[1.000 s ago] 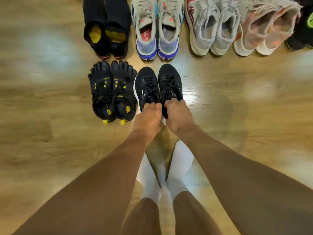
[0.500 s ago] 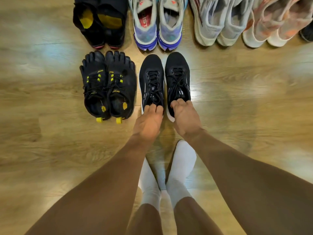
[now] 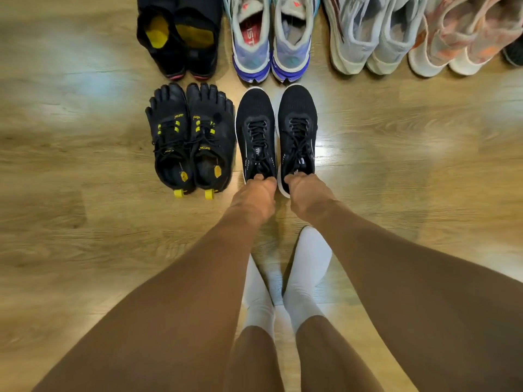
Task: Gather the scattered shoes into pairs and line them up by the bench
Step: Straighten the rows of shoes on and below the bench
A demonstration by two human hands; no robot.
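Note:
Two black knit sneakers with white soles stand side by side on the wooden floor, toes pointing away from me. My left hand (image 3: 254, 198) grips the heel of the left black sneaker (image 3: 256, 128). My right hand (image 3: 307, 195) grips the heel of the right black sneaker (image 3: 297, 123). To their left stands a pair of black toe shoes with yellow accents (image 3: 191, 137), touching the left sneaker. Behind them runs a row of pairs: black shoes with yellow insoles (image 3: 178, 38), purple-and-grey trainers (image 3: 271, 43), pale grey trainers (image 3: 368, 38) and pink-patterned trainers (image 3: 458, 38).
My feet in white socks (image 3: 310, 267) stand on the wooden floor (image 3: 410, 165) just behind the sneakers. A dark shoe (image 3: 513, 53) shows at the right edge of the back row. Bare floor lies to the left and right of the front pairs.
Both hands have pushed the black sneakers forward, toward the back row, and straightened them so they stand parallel and closer together. The view has shifted slightly.

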